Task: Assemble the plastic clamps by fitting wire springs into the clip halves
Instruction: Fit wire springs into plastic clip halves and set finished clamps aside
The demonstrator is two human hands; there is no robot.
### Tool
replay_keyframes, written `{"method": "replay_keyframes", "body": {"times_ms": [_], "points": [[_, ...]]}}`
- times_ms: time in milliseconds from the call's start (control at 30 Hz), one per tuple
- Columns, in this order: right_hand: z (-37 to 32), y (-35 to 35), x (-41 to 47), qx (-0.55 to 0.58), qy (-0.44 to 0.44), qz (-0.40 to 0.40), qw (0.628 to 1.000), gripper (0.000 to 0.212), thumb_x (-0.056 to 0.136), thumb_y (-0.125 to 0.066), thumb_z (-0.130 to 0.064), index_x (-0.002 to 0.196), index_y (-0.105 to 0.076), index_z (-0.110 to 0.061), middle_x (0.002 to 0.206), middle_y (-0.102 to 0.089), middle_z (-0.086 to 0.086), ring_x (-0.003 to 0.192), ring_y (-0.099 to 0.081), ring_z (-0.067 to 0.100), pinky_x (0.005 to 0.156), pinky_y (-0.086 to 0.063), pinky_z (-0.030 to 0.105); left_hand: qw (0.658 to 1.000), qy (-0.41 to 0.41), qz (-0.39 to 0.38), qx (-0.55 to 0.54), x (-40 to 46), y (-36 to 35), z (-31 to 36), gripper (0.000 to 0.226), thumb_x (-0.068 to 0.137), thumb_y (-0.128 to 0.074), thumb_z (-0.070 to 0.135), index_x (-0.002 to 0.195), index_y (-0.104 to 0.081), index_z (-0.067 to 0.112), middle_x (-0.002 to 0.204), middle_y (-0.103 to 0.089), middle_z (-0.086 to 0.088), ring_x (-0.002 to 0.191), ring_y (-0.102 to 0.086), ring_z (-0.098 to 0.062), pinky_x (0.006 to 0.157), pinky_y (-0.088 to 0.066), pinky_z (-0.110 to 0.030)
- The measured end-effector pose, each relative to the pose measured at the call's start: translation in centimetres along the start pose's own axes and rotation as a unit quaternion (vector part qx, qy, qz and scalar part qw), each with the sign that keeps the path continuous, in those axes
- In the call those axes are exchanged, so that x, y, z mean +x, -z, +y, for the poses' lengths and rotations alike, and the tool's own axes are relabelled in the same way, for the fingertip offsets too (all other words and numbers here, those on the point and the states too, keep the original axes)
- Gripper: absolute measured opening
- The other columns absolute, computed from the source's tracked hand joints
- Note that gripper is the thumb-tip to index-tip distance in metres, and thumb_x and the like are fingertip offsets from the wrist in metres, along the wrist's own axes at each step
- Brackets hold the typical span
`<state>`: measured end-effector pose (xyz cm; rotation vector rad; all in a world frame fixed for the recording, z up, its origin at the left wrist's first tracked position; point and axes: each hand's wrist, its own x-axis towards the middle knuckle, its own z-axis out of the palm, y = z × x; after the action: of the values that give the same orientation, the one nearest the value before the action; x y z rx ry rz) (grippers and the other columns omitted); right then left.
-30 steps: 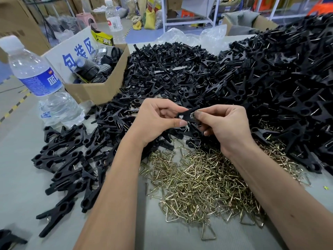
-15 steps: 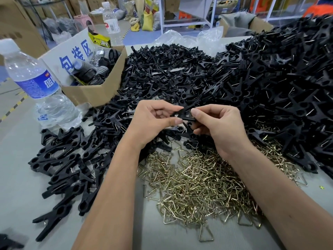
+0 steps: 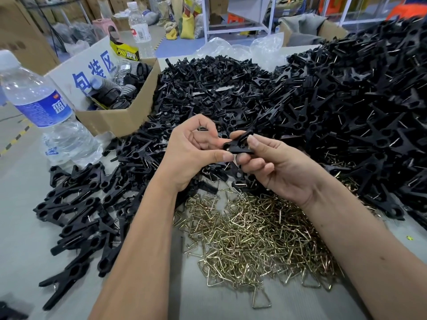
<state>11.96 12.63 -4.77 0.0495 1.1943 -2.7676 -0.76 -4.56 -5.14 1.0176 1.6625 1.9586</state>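
A black plastic clamp (image 3: 239, 143) is held between both hands above the table. My left hand (image 3: 194, 153) pinches its near end with thumb and fingers. My right hand (image 3: 275, 165) grips its other end, thumb on top and fingers curled below. Whether a spring sits in it is hidden by the fingers. Under my wrists lies a pile of brass-coloured wire springs (image 3: 254, 236). A heap of black clip halves (image 3: 208, 93) fills the table's middle back. A big mound of clamps with wire in them (image 3: 360, 107) rises at the right. More clamps (image 3: 78, 218) lie at the left.
A water bottle (image 3: 44, 112) stands at the left edge. Behind it is an open cardboard box (image 3: 120, 116) holding tape rolls and black parts. Clear plastic bags (image 3: 240, 47) lie at the table's far side. Another bottle (image 3: 138, 28) stands further back.
Both hands have lifted the clamp a little and turned it. The left hand's fingers have spread more open around its end.
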Motion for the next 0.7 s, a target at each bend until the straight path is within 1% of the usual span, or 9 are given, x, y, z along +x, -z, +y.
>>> {"method": "replay_keyframes", "body": {"times_ms": [167,300,400,467,533,567,633,700], "points": [[0.3,-0.2,0.4,0.061,0.022,0.009,0.998,0.028,0.095,-0.058,-0.014,0.113,-0.078,-0.008,0.081,-0.059,0.011,0.058,-0.058,0.005,0.045,-0.051,0.01,1.0,-0.007,0.02,0.002,0.1,0.1,0.0,0.038,0.061,-0.089,0.001,0.092,-0.067,0.009,0.089,-0.08,-0.007,0.079,-0.077,-0.015,0.069,-0.061,-0.025],[0.3,-0.2,0.3,0.075,0.022,0.004,0.997,0.025,0.094,-0.059,-0.013,0.109,-0.079,-0.008,0.08,-0.058,0.011,0.057,-0.058,0.005,0.045,-0.051,0.01,0.997,-0.03,0.051,0.049,0.0,-0.1,-0.3,0.034,0.059,-0.093,0.007,0.08,-0.066,0.011,0.075,-0.076,0.0,0.072,-0.073,-0.01,0.067,-0.059,-0.022],[0.4,-0.1,0.3,0.089,0.015,0.01,0.996,0.023,0.093,-0.06,-0.012,0.104,-0.079,-0.008,0.077,-0.056,0.01,0.054,-0.056,0.004,0.042,-0.049,0.01,0.996,-0.036,0.052,0.063,0.1,-0.1,-0.1,0.035,0.059,-0.095,0.01,0.077,-0.065,0.011,0.071,-0.074,0.0,0.068,-0.073,-0.01,0.065,-0.058,-0.021],[0.5,-0.3,0.3,0.059,0.026,0.029,0.997,0.023,0.093,-0.06,-0.014,0.103,-0.08,-0.011,0.075,-0.056,0.008,0.052,-0.054,0.003,0.04,-0.046,0.009,0.996,-0.032,0.044,0.069,0.1,-0.1,-0.1,0.033,0.06,-0.095,0.012,0.078,-0.068,0.015,0.073,-0.075,-0.001,0.069,-0.073,-0.012,0.066,-0.058,-0.022],[0.4,-0.4,0.3,0.001,0.058,0.055,0.997,0.023,0.09,-0.063,-0.018,0.104,-0.081,-0.014,0.074,-0.059,0.006,0.051,-0.053,0.002,0.04,-0.045,0.009,0.995,-0.026,0.058,0.073,0.1,0.0,0.0,0.031,0.065,-0.094,0.008,0.083,-0.069,0.013,0.08,-0.078,-0.005,0.075,-0.075,-0.017,0.071,-0.06,-0.026],[0.2,-0.4,0.3,-0.033,0.081,0.075,0.993,0.023,0.089,-0.066,-0.019,0.106,-0.082,-0.015,0.073,-0.061,0.005,0.052,-0.053,0.004,0.041,-0.045,0.01,0.993,-0.028,0.085,0.076,0.1,0.2,0.1,0.03,0.068,-0.092,0.004,0.086,-0.069,0.011,0.083,-0.079,-0.007,0.078,-0.077,-0.019,0.073,-0.061,-0.027],[-0.7,-0.2,0.5,-0.106,0.136,0.131,0.976,0.025,0.087,-0.069,-0.02,0.109,-0.081,-0.015,0.074,-0.068,0.006,0.054,-0.056,0.008,0.043,-0.046,0.014,0.981,-0.037,0.171,0.081,0.2,0.9,0.3,0.027,0.075,-0.089,0.0,0.09,-0.069,0.01,0.086,-0.079,-0.008,0.082,-0.077,-0.021,0.076,-0.062,-0.03],[-2.3,0.2,0.9,-0.193,0.206,0.201,0.938,0.029,0.087,-0.073,-0.02,0.114,-0.079,-0.014,0.075,-0.072,0.007,0.055,-0.059,0.012,0.044,-0.048,0.019,0.963,-0.039,0.258,0.073,0.4,1.8,0.5,0.024,0.079,-0.086,0.0,0.091,-0.068,0.01,0.083,-0.078,-0.005,0.078,-0.075,-0.02,0.075,-0.062,-0.029]]}}
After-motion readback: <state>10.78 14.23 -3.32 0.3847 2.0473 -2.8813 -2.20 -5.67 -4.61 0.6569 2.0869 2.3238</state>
